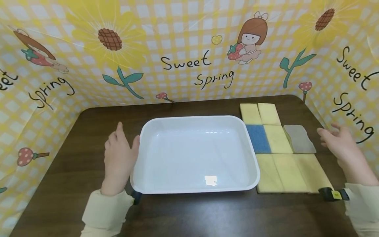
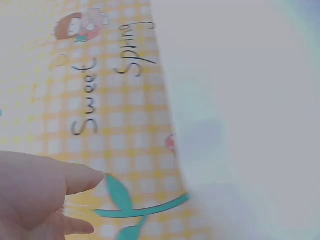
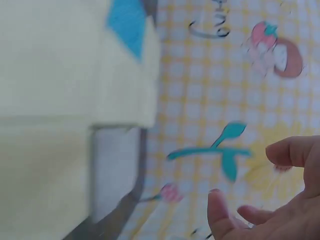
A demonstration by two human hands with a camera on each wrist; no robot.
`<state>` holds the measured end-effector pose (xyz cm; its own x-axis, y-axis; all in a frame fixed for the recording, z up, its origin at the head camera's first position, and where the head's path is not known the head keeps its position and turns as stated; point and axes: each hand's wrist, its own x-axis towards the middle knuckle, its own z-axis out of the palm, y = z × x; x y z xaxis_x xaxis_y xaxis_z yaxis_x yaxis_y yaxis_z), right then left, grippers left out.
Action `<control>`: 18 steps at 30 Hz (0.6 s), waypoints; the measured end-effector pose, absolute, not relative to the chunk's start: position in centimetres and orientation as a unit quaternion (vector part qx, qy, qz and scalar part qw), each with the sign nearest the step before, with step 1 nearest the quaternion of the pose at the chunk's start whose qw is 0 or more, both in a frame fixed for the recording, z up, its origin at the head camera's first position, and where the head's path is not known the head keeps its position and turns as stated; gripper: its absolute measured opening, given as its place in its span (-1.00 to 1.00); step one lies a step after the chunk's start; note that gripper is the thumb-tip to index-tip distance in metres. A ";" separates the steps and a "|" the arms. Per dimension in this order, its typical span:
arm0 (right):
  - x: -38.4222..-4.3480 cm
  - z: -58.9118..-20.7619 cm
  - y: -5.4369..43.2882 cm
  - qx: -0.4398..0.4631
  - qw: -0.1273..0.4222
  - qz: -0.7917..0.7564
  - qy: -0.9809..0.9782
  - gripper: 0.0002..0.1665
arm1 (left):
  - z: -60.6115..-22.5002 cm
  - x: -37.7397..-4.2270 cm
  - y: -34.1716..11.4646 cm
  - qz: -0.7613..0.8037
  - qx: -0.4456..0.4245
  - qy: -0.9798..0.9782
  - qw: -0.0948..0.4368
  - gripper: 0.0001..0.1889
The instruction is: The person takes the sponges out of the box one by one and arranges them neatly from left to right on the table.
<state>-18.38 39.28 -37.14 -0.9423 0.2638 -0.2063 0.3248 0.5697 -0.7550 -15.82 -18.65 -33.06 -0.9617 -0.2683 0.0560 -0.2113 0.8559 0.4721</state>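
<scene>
A white rectangular tray [image 1: 192,154] stands on the table with its inside bare. My left hand [image 1: 118,158] is at its left side, fingers extended and thumb by the rim; whether the thumb touches is unclear. To the tray's right lie several flat yellow sponge-like pads [image 1: 276,138], laid edge to edge, with a blue pad [image 1: 259,139] among them. A grey, wavy-edged pad [image 1: 299,139] lies at the right of the middle row. Just right of it, my right hand [image 1: 340,143] hovers with loosely bent fingers, holding nothing, also seen as a hand [image 3: 280,205] in the right wrist view.
The dark brown table [image 1: 189,214] reaches past the tray on all sides. A yellow checked cloth wall [image 1: 183,39] with flower and cartoon prints closes off the back and both sides. Wrist straps with dark devices [image 1: 333,194] sit at the sleeves.
</scene>
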 end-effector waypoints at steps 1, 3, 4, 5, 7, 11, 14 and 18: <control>-18.3 -35.3 37.6 0.162 0.040 -0.445 0.880 0.03 | -32.4 -16.0 -18.9 -0.235 0.120 -0.962 0.064 -0.23; -18.3 -32.1 34.4 0.149 0.043 -0.461 0.874 0.00 | -31.1 -16.2 -19.2 -0.230 0.114 -0.964 0.071 -0.24; -18.4 -31.1 33.1 0.146 0.036 -0.458 0.876 -0.01 | -30.4 -16.4 -19.3 -0.225 0.110 -0.965 0.076 -0.24; -18.7 -30.5 32.1 0.146 0.026 -0.453 0.879 -0.01 | -29.8 -16.6 -19.4 -0.219 0.106 -0.966 0.084 -0.25; -19.7 -29.7 30.7 0.146 0.006 -0.448 0.882 -0.01 | -28.5 -17.0 -19.5 -0.208 0.097 -0.969 0.092 -0.26; -21.4 -28.4 27.7 0.123 -0.056 -0.457 0.879 -0.09 | -26.9 -18.2 -19.7 -0.176 0.076 -0.974 0.122 -0.29; -22.7 -27.7 25.7 0.101 -0.088 -0.454 0.881 -0.11 | -26.4 -19.8 -19.9 -0.159 0.071 -0.976 0.129 -0.26; -24.2 -27.2 23.3 0.093 -0.101 -0.415 0.900 -0.08 | -26.4 -22.4 -20.1 -0.144 0.077 -0.978 0.126 -0.16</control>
<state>-24.24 23.31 -27.18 -0.9624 0.2509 0.1039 0.0840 0.6390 -0.7646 -22.35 -20.11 -26.39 -0.9566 -0.1868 0.2237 -0.1143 0.9465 0.3019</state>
